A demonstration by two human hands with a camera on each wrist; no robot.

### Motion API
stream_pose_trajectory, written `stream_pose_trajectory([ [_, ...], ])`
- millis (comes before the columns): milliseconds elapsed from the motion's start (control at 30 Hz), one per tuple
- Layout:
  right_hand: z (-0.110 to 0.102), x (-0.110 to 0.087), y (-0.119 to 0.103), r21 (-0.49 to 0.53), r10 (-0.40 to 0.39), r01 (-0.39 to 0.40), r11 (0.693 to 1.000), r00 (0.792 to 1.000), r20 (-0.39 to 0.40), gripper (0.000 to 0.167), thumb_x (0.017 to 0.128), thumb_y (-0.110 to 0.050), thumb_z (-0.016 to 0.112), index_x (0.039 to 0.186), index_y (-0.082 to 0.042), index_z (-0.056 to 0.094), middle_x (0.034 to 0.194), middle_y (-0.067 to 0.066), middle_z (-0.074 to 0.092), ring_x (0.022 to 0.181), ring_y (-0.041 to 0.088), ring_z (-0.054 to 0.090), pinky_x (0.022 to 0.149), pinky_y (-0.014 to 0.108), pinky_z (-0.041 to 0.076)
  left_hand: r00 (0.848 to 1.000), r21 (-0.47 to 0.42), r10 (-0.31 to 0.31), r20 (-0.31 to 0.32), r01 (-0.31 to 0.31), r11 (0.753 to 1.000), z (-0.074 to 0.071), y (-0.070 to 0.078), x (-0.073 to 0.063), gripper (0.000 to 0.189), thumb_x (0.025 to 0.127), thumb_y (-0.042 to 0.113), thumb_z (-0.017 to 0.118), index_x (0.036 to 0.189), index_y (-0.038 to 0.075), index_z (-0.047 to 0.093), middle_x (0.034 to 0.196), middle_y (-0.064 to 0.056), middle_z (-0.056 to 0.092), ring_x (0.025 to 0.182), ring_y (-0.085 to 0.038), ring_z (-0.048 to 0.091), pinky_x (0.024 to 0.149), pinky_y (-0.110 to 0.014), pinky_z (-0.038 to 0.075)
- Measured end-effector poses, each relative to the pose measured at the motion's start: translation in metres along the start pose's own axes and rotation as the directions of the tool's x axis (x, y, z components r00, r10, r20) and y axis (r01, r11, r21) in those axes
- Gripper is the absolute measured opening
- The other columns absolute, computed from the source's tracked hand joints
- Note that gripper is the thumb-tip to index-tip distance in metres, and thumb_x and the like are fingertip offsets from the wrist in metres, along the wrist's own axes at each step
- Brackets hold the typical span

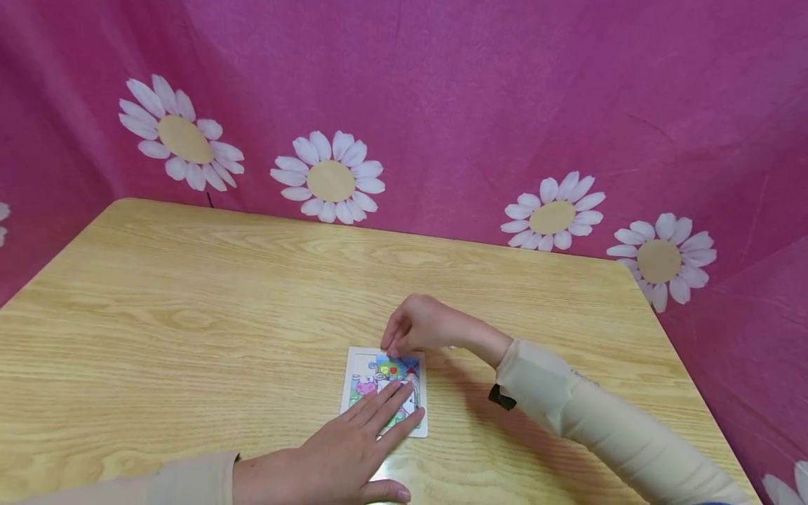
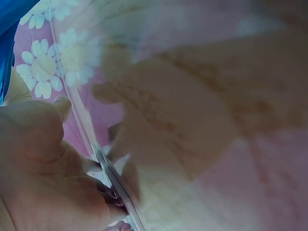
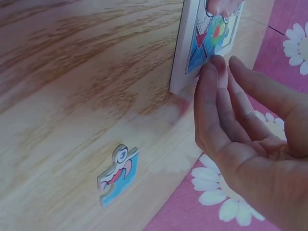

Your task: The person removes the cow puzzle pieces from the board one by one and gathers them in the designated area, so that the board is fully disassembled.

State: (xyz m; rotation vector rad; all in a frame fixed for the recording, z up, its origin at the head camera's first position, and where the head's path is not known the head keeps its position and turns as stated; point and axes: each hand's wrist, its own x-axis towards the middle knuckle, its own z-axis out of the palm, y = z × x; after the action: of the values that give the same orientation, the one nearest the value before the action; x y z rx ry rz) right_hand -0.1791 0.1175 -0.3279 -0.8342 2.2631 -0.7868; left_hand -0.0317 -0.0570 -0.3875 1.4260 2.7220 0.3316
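Note:
A small jigsaw puzzle in a white frame lies on the table, with a colourful cartoon picture and a bare pale patch at its upper left. My left hand rests on the lower part of the puzzle, fingers spread and straight, hiding some of the picture. At the top edge is my right hand. Its bent fingertips touch the puzzle near the blue part in the right wrist view, the thumb slightly apart, and no piece shows between them. A loose puzzle piece, blue with red and white, lies apart on the table.
The wood-grain table extends around the puzzle. A pink curtain with white daisies hangs behind and beside it. A small black object sits under the right sleeve. The left wrist view is mostly blurred by a reflection.

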Motion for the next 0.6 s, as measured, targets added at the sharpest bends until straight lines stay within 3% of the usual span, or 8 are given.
stream_pose_trajectory([
  [167,-0.0021,0.0014,0.0006,0.067,0.025,-0.026,0.997,1.0,0.014,0.008,0.084,-0.002,0.075,0.092,0.002,0.075,0.077,0.003,0.073,0.071,0.004,0.064,0.067,0.02,0.05,0.999,-0.013,-0.019,0.032,0.02,1.0,-0.0014,0.0003,0.0012,0.082,0.096,0.066,0.036,0.155,0.009,0.028,0.161,-0.018,0.016,0.148,-0.031,0.014,0.114,-0.044,0.025],
  [600,-0.0013,0.0012,0.0007,0.097,-0.007,0.007,0.995,1.0,-0.001,0.01,0.084,-0.001,0.075,0.093,0.003,0.075,0.076,0.003,0.072,0.069,0.005,0.063,0.068,0.019,0.05,1.0,-0.008,-0.004,0.01,0.004,1.0,-0.0026,0.0001,0.0003,0.082,0.096,0.065,0.037,0.154,0.008,0.028,0.16,-0.019,0.017,0.148,-0.032,0.015,0.114,-0.044,0.026],
])
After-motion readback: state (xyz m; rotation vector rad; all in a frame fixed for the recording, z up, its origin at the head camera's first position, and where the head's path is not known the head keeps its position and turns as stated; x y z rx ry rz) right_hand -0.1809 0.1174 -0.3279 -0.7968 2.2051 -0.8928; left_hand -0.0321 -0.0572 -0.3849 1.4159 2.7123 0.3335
